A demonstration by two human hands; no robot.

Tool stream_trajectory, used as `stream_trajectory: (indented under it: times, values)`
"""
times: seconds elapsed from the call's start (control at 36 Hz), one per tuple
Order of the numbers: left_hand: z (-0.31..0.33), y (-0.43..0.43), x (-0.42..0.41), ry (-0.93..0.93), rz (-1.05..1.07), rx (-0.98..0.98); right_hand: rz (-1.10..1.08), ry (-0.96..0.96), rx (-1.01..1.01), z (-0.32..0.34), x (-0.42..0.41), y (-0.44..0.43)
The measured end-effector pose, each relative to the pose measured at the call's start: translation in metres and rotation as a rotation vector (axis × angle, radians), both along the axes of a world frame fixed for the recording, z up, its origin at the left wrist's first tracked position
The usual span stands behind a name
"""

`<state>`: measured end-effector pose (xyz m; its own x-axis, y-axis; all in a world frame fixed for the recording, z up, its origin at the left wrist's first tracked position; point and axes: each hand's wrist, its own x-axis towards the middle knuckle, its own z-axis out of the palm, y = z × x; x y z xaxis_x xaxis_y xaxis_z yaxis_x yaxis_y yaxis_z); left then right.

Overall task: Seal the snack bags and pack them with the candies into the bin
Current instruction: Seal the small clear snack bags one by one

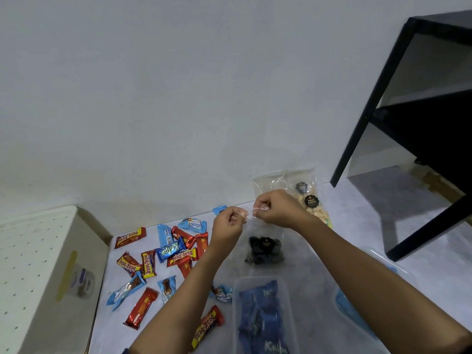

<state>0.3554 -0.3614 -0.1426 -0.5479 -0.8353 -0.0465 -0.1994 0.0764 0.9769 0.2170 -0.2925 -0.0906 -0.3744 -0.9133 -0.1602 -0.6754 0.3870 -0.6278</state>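
My left hand (228, 222) and my right hand (277, 209) pinch the top edge of a clear snack bag (264, 247) that hangs between them, with dark snacks and a black label at its bottom. Behind my right hand a second clear snack bag (305, 194) with pale round snacks leans on the wall. Several wrapped candies (163, 254), red, yellow and blue, lie scattered on the pale floor to the left. A clear plastic bin (261, 315) stands near me with blue packets inside.
A white pegboard box (38, 264) with a tape roll (83, 283) on it stands at the left. A black shelf frame (408, 123) rises at the right. A clear lid with a blue item (357, 310) lies beside the bin under my right forearm.
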Motion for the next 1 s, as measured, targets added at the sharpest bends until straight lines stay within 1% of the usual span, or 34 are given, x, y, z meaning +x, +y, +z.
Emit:
stream_trajectory:
  times: [0.25,0.36,0.47,0.58,0.92,1.0]
  values:
    - [0.000,-0.001,0.002,0.030,-0.078,0.003,-0.069,0.111,-0.042,-0.007,0.008,-0.001]
    - [-0.001,-0.004,0.008,0.006,-0.103,-0.003,-0.075,0.059,-0.029,-0.008,0.009,0.000]
    - [-0.005,-0.006,0.013,-0.009,-0.080,-0.015,-0.070,-0.013,0.005,-0.003,0.007,-0.003]
    - [-0.004,-0.004,0.012,-0.005,-0.060,-0.016,-0.057,0.012,0.037,0.001,0.008,-0.004]
    - [0.001,-0.008,0.015,-0.005,-0.100,0.014,-0.146,0.061,0.009,-0.003,0.017,-0.009]
    - [0.001,-0.008,0.016,0.005,-0.068,0.002,-0.120,-0.003,0.008,-0.004,0.014,-0.009]
